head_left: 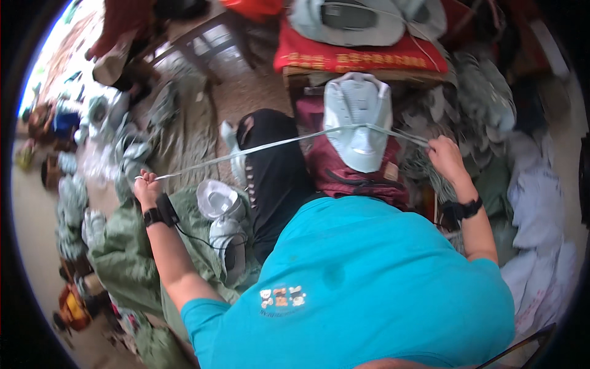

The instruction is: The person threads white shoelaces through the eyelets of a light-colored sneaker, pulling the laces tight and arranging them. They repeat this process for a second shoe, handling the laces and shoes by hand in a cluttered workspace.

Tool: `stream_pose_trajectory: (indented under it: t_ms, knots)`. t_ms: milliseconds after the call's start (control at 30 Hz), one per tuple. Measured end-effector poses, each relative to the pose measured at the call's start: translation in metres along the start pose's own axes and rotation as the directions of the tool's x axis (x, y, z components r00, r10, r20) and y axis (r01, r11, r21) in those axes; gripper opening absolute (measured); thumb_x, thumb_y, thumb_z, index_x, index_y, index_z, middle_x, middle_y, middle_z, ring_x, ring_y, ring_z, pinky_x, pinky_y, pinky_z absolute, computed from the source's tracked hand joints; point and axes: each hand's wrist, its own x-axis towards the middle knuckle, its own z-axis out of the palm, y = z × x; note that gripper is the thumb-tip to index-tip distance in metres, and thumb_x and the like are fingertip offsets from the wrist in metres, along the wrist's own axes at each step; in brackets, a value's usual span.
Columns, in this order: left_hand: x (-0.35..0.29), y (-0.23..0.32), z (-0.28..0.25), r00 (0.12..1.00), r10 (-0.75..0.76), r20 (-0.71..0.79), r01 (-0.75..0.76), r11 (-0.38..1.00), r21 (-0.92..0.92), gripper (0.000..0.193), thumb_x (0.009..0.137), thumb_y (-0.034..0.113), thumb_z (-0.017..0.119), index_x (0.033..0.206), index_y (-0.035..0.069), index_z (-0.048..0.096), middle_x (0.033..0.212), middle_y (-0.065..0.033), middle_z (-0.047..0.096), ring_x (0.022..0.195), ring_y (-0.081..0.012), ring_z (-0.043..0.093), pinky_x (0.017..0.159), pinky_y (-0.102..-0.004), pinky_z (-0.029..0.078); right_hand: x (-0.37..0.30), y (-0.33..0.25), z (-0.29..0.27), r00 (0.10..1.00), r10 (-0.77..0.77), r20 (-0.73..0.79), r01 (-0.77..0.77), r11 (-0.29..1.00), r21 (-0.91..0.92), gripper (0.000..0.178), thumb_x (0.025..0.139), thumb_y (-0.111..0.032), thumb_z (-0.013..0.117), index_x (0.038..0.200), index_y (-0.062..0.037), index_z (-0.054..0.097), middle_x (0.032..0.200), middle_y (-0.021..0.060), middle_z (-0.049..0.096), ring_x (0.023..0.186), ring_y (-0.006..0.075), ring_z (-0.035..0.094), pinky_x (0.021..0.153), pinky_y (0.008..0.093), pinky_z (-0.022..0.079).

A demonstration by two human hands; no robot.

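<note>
A white shoe (362, 144) rests on my lap over dark red cloth, its toe toward me. A pale shoelace (258, 147) crosses its front eyelets and stretches out to both sides. My left hand (147, 188) is closed on the long left end, out past my black-clad knee. On the other side my right hand (445, 158) grips the shorter right end, level with the shoe's toe. Both lengths look taut. The upper eyelets show no lace through them.
Ahead stands a small table with a red cloth (369, 58) and pale shoes (350, 21) on it. Loose white shoes (224, 237) lie on green sacking (132, 252) at my left. A bundle of laces (433, 175) hangs at right, near white sacks (538, 215).
</note>
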Motion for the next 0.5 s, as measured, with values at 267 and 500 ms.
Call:
stream_pose_trajectory:
  t_ms: [267,500]
  knots:
    - [-0.274,-0.152,0.26,0.655,-0.209,0.726,-0.302,0.809,0.505,0.037,0.098,0.01,0.054,0.134,-0.001,0.054,0.094,-0.0042,0.066,0.073,-0.0073,0.056,0.066,-0.0214,0.047,-0.006,0.105,0.062,0.727,0.489,0.482,-0.123,-0.598,0.792,0.024,0.09,0.0,0.045,0.109,0.0065,0.058,0.1,0.0175,0.065,0.081,0.025,0.065,0.072,0.0357,0.054]
    - [-0.35,-0.264,0.278,0.392,-0.386,0.835,-0.327,0.79,0.519,0.023,0.1,0.003,0.05,0.12,-0.006,0.058,0.103,-0.0101,0.068,0.091,-0.0152,0.066,0.085,-0.0281,0.054,-0.097,0.305,0.175,0.613,0.589,0.527,0.085,-0.713,0.696,0.015,0.088,0.001,0.042,0.093,-0.0003,0.056,0.081,0.0092,0.057,0.053,0.017,0.048,0.047,0.0289,0.038]
